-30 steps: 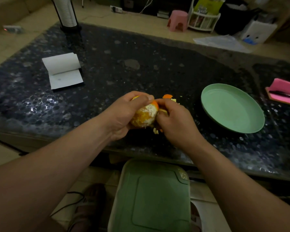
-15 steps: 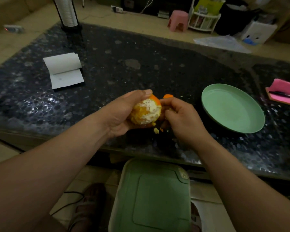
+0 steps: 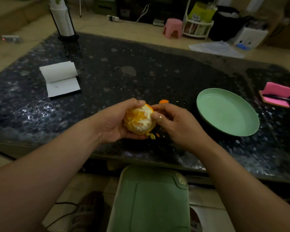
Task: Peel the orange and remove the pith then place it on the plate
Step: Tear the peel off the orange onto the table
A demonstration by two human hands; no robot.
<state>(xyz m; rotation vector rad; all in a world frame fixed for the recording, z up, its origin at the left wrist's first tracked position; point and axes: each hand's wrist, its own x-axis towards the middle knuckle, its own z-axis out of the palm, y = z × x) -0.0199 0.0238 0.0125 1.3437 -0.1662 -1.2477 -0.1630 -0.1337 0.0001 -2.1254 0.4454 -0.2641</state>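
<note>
Orange [image 3: 139, 120]: held above the near table edge between your two hands. It is mostly bare, with white pith clinging and a rind strip [image 3: 150, 108] on its far right.
Table [image 3: 141, 72]: dark and speckled, so any bits you drop will be hard to spot.
Plate [image 3: 228, 113]: green, to your right, well apart from the fruit, nothing on it yet.
Left hand [image 3: 114, 124]: fingers wrapped round the fruit, cupping it. Juice could make this hold slip.
Right hand [image 3: 177, 126]: fingers curled, thumb and forefinger nipping the fruit at the rind strip. Dig too deep and you will likely burst a segment. Tug too hard and the strip may tear short.
Peel scraps [image 3: 152, 136]: on the table just beneath the fruit.
</note>
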